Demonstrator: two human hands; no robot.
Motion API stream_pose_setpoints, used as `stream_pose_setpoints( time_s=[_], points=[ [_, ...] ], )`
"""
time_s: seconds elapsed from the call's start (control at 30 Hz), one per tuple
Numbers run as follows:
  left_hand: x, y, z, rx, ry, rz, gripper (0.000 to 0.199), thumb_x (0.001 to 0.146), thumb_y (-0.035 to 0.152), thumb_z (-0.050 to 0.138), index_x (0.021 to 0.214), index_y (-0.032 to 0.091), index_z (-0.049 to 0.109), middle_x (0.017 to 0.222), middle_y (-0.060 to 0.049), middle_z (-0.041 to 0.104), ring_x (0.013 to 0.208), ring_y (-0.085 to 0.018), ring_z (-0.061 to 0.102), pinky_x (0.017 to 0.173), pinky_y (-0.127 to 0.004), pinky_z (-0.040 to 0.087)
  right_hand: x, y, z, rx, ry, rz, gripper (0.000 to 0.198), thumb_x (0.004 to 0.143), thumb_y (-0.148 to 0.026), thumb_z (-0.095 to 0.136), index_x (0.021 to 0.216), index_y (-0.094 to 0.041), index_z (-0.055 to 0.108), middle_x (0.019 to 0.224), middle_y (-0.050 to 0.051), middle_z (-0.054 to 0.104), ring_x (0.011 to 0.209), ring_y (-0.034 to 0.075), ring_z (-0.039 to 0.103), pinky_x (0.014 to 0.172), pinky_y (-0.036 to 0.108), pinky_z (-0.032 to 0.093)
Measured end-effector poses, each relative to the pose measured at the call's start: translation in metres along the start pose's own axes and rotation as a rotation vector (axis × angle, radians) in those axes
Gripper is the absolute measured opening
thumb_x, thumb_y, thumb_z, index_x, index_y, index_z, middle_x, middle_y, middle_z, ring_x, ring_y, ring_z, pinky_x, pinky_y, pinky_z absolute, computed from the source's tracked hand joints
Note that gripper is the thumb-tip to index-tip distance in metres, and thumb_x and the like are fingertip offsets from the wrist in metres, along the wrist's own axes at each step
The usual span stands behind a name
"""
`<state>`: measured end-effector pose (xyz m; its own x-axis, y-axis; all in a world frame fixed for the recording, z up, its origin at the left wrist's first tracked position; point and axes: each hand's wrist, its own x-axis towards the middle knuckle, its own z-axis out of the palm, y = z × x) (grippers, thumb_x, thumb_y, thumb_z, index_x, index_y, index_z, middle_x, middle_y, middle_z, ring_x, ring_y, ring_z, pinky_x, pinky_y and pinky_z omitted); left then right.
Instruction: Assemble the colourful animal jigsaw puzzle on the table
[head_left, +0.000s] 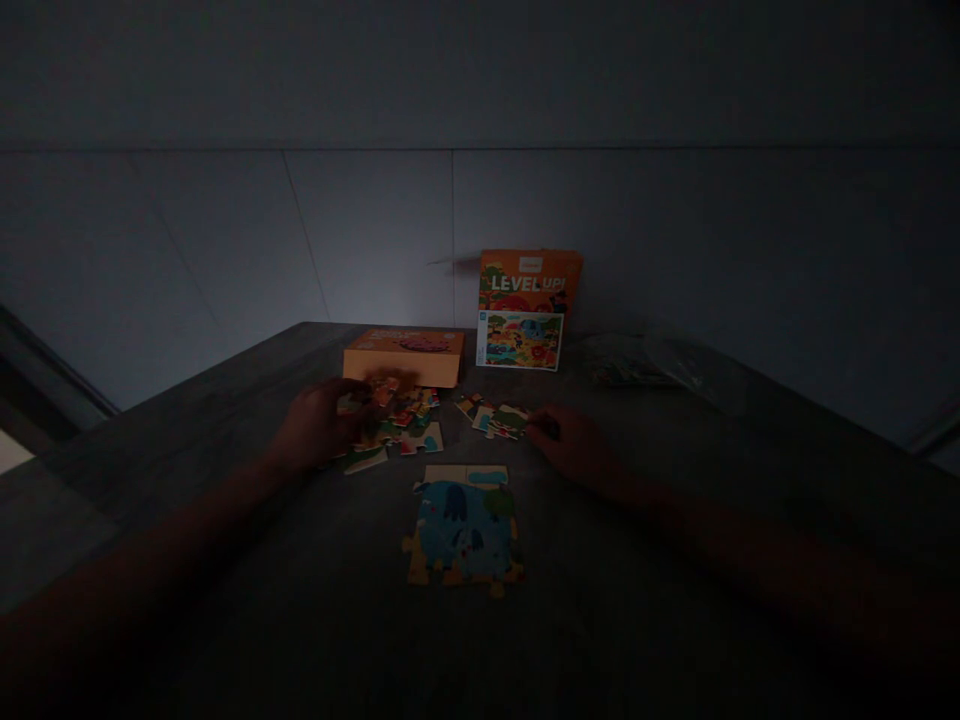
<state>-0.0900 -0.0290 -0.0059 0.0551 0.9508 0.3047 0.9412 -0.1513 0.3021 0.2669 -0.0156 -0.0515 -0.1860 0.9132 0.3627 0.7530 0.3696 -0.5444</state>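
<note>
Left hand point(321, 422) is over the near-left side of a heap of loose jigsaw pieces point(421, 438), fingers curled inward in a narrow grip; dim light and blur prevent me from telling whether a piece is held. Right hand point(576, 446) rests low beside a smaller cluster of loose pieces point(507, 421), thumb and fingers drawn close together at the edge of a green piece; whether it is gripped or only touched cannot be told from here.

Work completed: one joined jigsaw section point(459, 525) lies flat on the worktop point(600, 590), nearest the person and between the two forearms. It shows a large blue elephant, a smaller one below it and a green tree at the right. Its upper edge appears straight; whether the pale strip there is fully locked in cannot be confirmed.

Work outstanding: tabs project unmated from the left and lower sides, and both loose groups remain unjoined, some pieces overlapping. In my judgement, the assembly is at an early stage, with the greater part of the picture not yet built.

Surroundings: an orange box point(403, 372) lies just behind the left heap. A "LEVEL UP!" puzzle box point(531, 290) stands upright beside it, with a white-bordered picture panel point(521, 341) at its lower front. A clear plastic bag point(686, 365) lies to the right, contents indistinct.
</note>
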Motion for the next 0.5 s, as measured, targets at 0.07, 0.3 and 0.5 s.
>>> stream_pose_setpoints(
  time_s=[0.07,0.3,0.5],
  points=[
    [0.002,-0.006,-0.002,0.043,0.043,-0.024,0.047,0.089,0.049,0.050,0.115,0.012,0.064,0.115,-0.017,0.069,0.097,-0.034,0.067,0.084,-0.044,0.052,0.000,0.000,0.000,-0.006,-0.007,-0.007,0.009,0.084,-0.023,0.062,0.087,-0.017,0.068,0.089,0.007,0.072,0.081,0.020,0.066,0.072,0.031,0.049],
    [0.006,-0.026,-0.007,0.202,-0.037,0.026,0.042,0.089,0.043,0.048,0.112,0.013,0.066,0.113,-0.019,0.068,0.106,-0.037,0.063,0.092,-0.048,0.048,0.000,0.002,0.000,-0.025,-0.022,-0.007,0.010,0.084,-0.022,0.061,0.088,-0.017,0.068,0.091,0.008,0.072,0.082,0.020,0.066,0.073,0.031,0.049],
    [-0.001,-0.020,-0.019,0.111,-0.223,0.319,0.038,0.087,0.051,0.052,0.093,0.018,0.072,0.117,-0.013,0.063,0.111,-0.031,0.058,0.097,-0.044,0.046,0.000,0.003,0.001,-0.015,-0.007,-0.019,0.010,0.084,-0.023,0.061,0.087,-0.017,0.068,0.088,0.007,0.072,0.079,0.020,0.066,0.071,0.031,0.049]
  ],
)
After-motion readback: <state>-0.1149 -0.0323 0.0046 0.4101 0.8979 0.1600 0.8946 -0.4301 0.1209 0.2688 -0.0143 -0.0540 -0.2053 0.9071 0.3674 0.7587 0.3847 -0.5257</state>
